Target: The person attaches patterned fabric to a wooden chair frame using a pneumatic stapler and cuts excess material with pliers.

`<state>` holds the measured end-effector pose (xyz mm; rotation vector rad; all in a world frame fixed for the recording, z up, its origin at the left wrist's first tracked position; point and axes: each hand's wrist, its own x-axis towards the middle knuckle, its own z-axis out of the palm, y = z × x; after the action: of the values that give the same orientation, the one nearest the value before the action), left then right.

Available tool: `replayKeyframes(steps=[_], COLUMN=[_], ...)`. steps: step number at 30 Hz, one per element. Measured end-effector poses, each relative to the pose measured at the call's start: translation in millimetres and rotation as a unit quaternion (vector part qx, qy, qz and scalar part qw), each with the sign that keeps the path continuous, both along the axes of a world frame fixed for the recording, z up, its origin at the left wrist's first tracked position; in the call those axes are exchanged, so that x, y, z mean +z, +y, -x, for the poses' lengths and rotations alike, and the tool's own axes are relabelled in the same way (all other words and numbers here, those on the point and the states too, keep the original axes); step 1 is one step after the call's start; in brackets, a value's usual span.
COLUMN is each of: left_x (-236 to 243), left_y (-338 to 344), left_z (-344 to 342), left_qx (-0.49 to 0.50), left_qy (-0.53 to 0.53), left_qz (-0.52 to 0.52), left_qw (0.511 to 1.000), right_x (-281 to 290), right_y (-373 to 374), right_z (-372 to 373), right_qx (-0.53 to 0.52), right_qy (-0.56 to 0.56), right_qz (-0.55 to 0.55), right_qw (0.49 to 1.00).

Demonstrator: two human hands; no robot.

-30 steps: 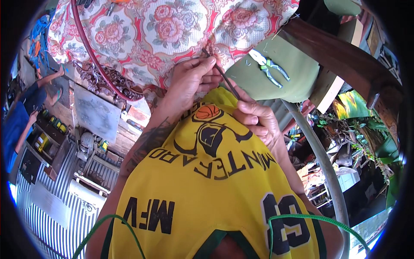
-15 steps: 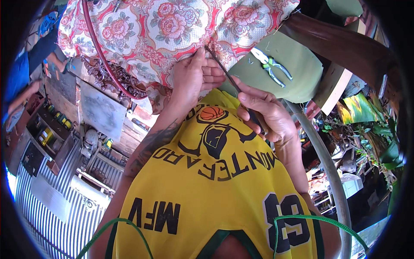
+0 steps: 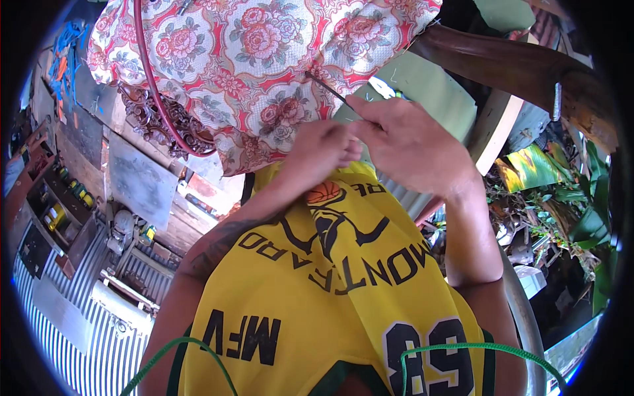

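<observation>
A floral red-and-white upholstery fabric [image 3: 264, 39] spreads over the piece in front of me. My right hand [image 3: 413, 148] is closed around a thin dark rod-like tool [image 3: 328, 88], its handle hidden in the fist. The tool slants up to the left, its tip touching the fabric; whether it is a screwdriver or an awl I cannot tell. My left hand [image 3: 320, 148] is just left of the right one, below the tool, slightly blurred with fingers curled in. Anything inside those fingers is hidden. Behind the right hand, only the jaws of the pliers [image 3: 382, 86] peek out.
Carved dark wood [image 3: 155, 122] shows under the fabric's left edge, crossed by a curved dark-red tube [image 3: 146, 66]. A thick brown wooden piece [image 3: 502, 63] juts out at right above a grey-green surface [image 3: 449, 99]. Plants [image 3: 548, 178] grow at right; a shelf [image 3: 63, 211] stands at far left.
My right hand has moved up and turned its back to view, covering most of the pliers. My left hand has dropped away from the fabric near the tool's tip, its fingers now curled.
</observation>
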<state>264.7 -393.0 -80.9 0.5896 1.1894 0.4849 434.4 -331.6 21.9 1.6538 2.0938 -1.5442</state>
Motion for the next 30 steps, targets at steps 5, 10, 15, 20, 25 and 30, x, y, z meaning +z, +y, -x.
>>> replayKeyframes(steps=[5,10,15,20,25,30], left_x=[-17,9,13,6,4,4], left_y=[5,-2,6,9,8,8], left_z=[-21,-4,9,6,2,-2], left_qx=[-0.079,0.118,0.223,0.221,0.217,0.219], left_qy=[-0.127,-0.135,-0.095,-0.111,-0.094,-0.072], left_qz=[0.094,0.135,0.113,0.126,0.117,0.115], left_qw=[0.984,0.974,0.964,0.961,0.964,0.966], right_x=[16,-1,-23,-48,-57,-53], right_y=[32,-5,-43,-64,-71,-71], right_z=[8,-7,-2,-1,-5,-5], right_qx=[0.05,-0.054,-0.122,-0.142,-0.131,-0.134], right_qy=[-0.07,-0.018,0.02,0.092,0.053,0.05], right_qz=[0.115,0.12,0.092,-0.054,-0.052,-0.041], right_qw=[0.99,0.991,0.988,0.984,0.989,0.989])
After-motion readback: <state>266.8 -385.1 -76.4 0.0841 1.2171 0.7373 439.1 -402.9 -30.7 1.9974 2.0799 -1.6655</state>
